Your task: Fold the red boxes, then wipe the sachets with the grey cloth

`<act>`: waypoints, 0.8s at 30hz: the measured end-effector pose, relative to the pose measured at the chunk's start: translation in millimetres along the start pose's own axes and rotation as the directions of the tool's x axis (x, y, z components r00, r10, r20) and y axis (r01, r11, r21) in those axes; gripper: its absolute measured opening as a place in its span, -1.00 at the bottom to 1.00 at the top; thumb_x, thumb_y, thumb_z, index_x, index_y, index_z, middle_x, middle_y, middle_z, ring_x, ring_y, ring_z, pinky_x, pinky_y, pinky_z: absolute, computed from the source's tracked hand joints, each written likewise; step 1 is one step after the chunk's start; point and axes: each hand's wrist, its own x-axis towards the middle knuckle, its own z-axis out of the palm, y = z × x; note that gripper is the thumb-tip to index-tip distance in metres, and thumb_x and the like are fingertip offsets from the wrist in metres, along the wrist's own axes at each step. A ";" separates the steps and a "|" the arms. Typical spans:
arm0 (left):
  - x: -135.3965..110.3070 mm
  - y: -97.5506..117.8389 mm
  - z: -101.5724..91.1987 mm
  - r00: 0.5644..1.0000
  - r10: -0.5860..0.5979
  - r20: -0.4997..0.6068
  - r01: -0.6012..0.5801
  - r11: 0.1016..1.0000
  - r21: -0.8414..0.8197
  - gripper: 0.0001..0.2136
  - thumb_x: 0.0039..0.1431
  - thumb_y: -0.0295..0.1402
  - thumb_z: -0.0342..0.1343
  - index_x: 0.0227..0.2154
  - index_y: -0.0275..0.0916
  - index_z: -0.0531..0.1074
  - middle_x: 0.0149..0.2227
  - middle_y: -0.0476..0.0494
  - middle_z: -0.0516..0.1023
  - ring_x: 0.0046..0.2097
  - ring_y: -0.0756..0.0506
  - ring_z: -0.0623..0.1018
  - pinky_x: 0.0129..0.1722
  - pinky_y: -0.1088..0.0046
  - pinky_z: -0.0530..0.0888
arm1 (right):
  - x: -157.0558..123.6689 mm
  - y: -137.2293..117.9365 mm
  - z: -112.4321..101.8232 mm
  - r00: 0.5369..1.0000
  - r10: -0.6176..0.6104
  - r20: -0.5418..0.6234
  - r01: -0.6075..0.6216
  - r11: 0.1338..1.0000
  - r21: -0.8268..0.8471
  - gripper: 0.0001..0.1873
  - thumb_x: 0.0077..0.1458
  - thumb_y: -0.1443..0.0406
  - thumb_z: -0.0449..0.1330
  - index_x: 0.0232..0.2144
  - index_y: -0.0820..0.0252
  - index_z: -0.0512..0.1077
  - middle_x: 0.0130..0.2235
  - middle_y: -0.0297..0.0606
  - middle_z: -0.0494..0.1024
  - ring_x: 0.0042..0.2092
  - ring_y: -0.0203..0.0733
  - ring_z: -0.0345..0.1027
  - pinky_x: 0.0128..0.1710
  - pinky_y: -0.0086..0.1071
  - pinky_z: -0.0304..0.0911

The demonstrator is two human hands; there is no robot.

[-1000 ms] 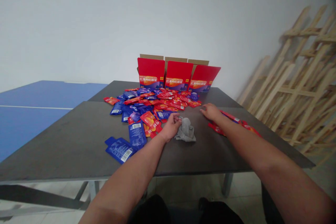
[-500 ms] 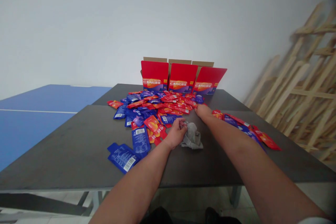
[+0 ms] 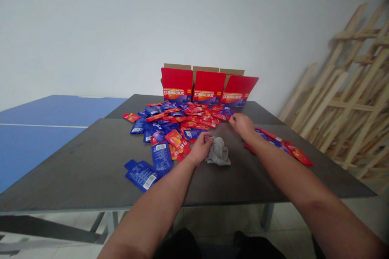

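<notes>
My left hand (image 3: 200, 149) rests low over the table with curled fingers, its fingertips closed at the upper left edge of a crumpled grey cloth (image 3: 219, 153). Just right of the heap of red and blue pouches (image 3: 178, 119) is my right hand (image 3: 243, 125), fingers bent and pressed together; what they hold, if anything, is hidden. A row of red and blue pouches (image 3: 299, 154) lies beyond my right forearm, partly covered by it. Left of my left forearm, a blue pouch (image 3: 141, 175) lies flat with its barcode side up.
Three red cartons (image 3: 209, 85) with raised flaps stand behind the heap on the dark table (image 3: 91, 162). A blue table (image 3: 45, 141) with a white line is at the left. Wooden frames (image 3: 349, 105) lean against the wall at the right.
My right hand has drawn back from the right edge of the heap, a little to the right. My left hand stays by the grey cloth. The view has shifted slightly.
</notes>
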 end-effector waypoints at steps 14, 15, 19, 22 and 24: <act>4.7 29.8 -11.1 0.952 -0.275 0.133 0.295 0.713 -0.636 -0.49 0.22 0.07 -0.10 -0.16 -0.31 0.45 -0.26 -0.25 0.56 -0.21 -0.13 0.56 -0.19 0.33 0.48 | -91.4 -79.0 15.0 0.771 -0.572 -0.279 0.636 0.715 0.290 -0.74 0.27 0.21 0.04 -0.12 0.09 0.49 -0.09 -0.18 0.56 -0.07 -0.12 0.40 -0.02 -0.18 0.22; 5.3 30.6 -13.7 0.956 -0.271 0.116 0.278 0.697 -0.661 -0.49 0.23 0.07 -0.10 -0.16 -0.31 0.45 -0.27 -0.25 0.55 -0.22 -0.12 0.55 -0.21 0.35 0.48 | -91.6 -80.7 16.4 0.793 -0.535 -0.291 0.608 0.723 0.329 -0.73 0.27 0.22 0.04 -0.09 0.11 0.46 -0.06 -0.17 0.54 -0.03 -0.11 0.38 0.01 -0.17 0.22; 8.6 32.6 -23.6 0.973 -0.226 0.052 0.189 0.643 -0.742 -0.52 0.24 0.04 -0.09 -0.18 -0.30 0.47 -0.31 -0.20 0.53 -0.31 -0.05 0.51 -0.32 0.45 0.44 | -95.2 -85.9 24.2 0.892 -0.370 -0.259 0.450 0.783 0.430 -0.67 0.20 0.23 0.08 -0.02 0.22 0.38 0.05 -0.04 0.42 0.10 -0.04 0.28 0.10 -0.13 0.19; 9.2 34.4 -28.4 0.978 -0.200 0.065 0.181 0.640 -0.747 -0.54 0.24 0.02 -0.10 -0.17 -0.29 0.48 -0.22 -0.23 0.53 -0.34 -0.03 0.46 -0.42 0.48 0.37 | -98.1 -90.3 29.1 0.911 -0.401 -0.099 0.408 0.839 0.359 -0.49 0.06 0.14 0.23 0.03 0.22 0.35 0.10 -0.01 0.37 0.10 0.04 0.26 0.11 -0.08 0.19; 8.3 36.1 -30.2 0.979 -0.192 0.074 0.185 0.662 -0.726 -0.54 0.24 0.02 -0.10 -0.14 -0.27 0.47 -0.14 -0.25 0.52 -0.35 -0.03 0.43 -0.48 0.48 0.32 | -98.0 -91.5 30.3 0.919 -0.394 0.001 0.375 0.875 0.306 -0.45 0.03 0.11 0.27 0.05 0.19 0.35 0.06 -0.03 0.40 0.05 0.06 0.29 0.07 -0.07 0.20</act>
